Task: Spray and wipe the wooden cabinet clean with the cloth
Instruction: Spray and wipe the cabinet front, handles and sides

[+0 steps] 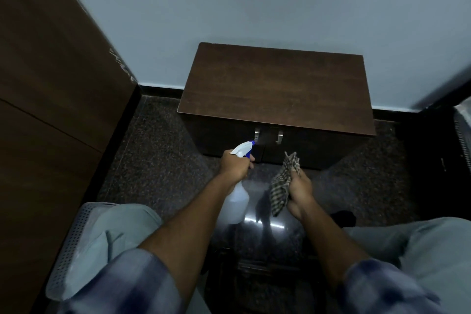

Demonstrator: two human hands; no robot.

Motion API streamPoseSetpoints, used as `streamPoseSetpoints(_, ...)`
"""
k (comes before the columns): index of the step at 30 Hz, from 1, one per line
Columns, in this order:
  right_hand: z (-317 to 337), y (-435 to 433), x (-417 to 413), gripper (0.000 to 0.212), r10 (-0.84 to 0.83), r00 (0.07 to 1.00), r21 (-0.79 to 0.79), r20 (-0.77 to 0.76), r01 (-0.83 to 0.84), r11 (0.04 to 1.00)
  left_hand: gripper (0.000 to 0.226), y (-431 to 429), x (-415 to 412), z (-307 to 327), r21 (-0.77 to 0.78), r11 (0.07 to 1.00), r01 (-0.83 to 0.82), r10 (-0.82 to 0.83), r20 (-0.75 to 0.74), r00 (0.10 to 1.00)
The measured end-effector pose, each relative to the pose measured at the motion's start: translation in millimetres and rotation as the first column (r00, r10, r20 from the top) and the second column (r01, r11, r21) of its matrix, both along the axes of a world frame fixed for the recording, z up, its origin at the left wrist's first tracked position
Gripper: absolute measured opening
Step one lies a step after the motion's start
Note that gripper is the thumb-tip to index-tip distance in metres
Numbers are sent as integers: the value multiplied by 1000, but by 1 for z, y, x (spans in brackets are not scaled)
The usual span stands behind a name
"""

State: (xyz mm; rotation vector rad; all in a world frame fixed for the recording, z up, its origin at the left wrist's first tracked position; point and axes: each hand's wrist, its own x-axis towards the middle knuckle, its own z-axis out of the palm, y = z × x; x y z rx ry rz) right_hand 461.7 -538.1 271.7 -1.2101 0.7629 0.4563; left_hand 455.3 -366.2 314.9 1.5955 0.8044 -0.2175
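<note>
Gripping the neck of a translucent spray bottle (237, 199), the left hand (233, 164) has its fingers curled round the trigger area, and the bottle's body hangs below the wrist. Its white head ends in a blue nozzle (251, 144), which points at the front of the wooden cabinet (277, 86), close to the left of the 2 metal handles (257, 133). A faint pale haze shows between the nozzle and that handle.

The right hand (300, 190) clutches a checked cloth (281, 186), bunched in its palm. 1 end of the cloth sticks up toward the cabinet front and the other droops below the hand. The cloth is near the cabinet's lower front, but whether it touches the wood cannot be told. The 2 hands are near each other and apart.

The cabinet is low and dark brown. It stands on a dark speckled floor (158, 160) with its back against a pale blue wall (254, 0), and its flat top is bare. A tall brown wooden panel (51, 84) fills the left side of the view. The person wears plaid sleeves (132, 285) pushed up the forearms and light trousers (420, 250). A grey perforated seat edge (74, 237) shows beside the left knee.
</note>
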Motion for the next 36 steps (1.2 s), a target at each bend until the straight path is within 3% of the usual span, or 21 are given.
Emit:
streamPoseSetpoints(5, -2, 40, 29, 37, -112, 980, 284, -167, 156, 946, 23, 11, 4, -12, -4, 1000, -4, 4, 1, 1000)
streamPoseSetpoints(9, 3, 85, 56, 52, -72, 970, 530, -232, 189, 827, 34, 28, 13, -19, -13, 998, -56, 57, 51, 997)
streamPoseSetpoints(13, 7, 121, 96, 75, -255, 926, 632, -278, 376, 677, 38, 44, 23, -24, -33, 996, -88, 91, 94, 991)
streamPoseSetpoints(15, 4, 129, 109, 80, -312, 893, 622, -323, 449, 641, 39, 51, 27, -27, -7, 996, -86, 86, 91, 992)
streamPoseSetpoints(19, -2, 139, 118, 65, -455, 821, 550, -345, 570, 611, 39, 57, 32, -28, -13, 999, -45, 46, 78, 996)
streamPoseSetpoints(24, -7, 137, 113, 66, -495, 788, 611, -367, 605, 511, 46, 55, 38, -31, -34, 995, -89, 91, 89, 992)
streamPoseSetpoints(29, 7, 144, 130, 54, -483, 774, 463, -409, 632, 622, 44, 54, 34, -24, -28, 999, -41, 44, 111, 993)
streamPoseSetpoints(32, 0, 134, 121, 46, -451, 825, 426, -340, 563, 708, 44, 54, 36, -24, -34, 999, -40, 43, 107, 993)
streamPoseSetpoints(36, 8, 133, 127, 38, -426, 810, 445, -403, 580, 682, 40, 50, 39, -31, -14, 1000, -20, 21, 65, 998)
